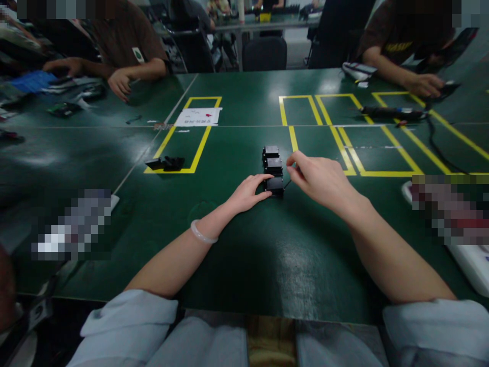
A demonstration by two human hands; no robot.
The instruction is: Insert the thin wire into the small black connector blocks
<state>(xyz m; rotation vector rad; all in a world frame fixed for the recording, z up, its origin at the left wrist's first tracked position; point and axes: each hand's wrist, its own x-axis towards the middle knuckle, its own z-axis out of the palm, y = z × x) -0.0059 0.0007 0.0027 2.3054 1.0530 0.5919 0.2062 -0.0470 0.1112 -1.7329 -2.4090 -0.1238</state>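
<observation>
Three small black box-shaped parts stand in a row on the green table, running away from me. My left hand (246,194) has its thumb and fingers around the nearest black box (274,187), gripping it from the left side. Just beyond it sit the middle black box (273,164) and the far black box (271,151), untouched by my fingers. On the right, my right hand (319,178) pinches a thin dark rod (288,184) that reaches to the right side of the nearest box. The rod's upper part is hidden by my fingers, so its kind is unclear.
Yellow tape outlines mark the green table (237,255). A black part (166,163) and a white paper sign (199,116) lie at left. A dark stick-shaped tool with a cable (393,112) lies at right. Two people sit across; blurred items lie at both sides.
</observation>
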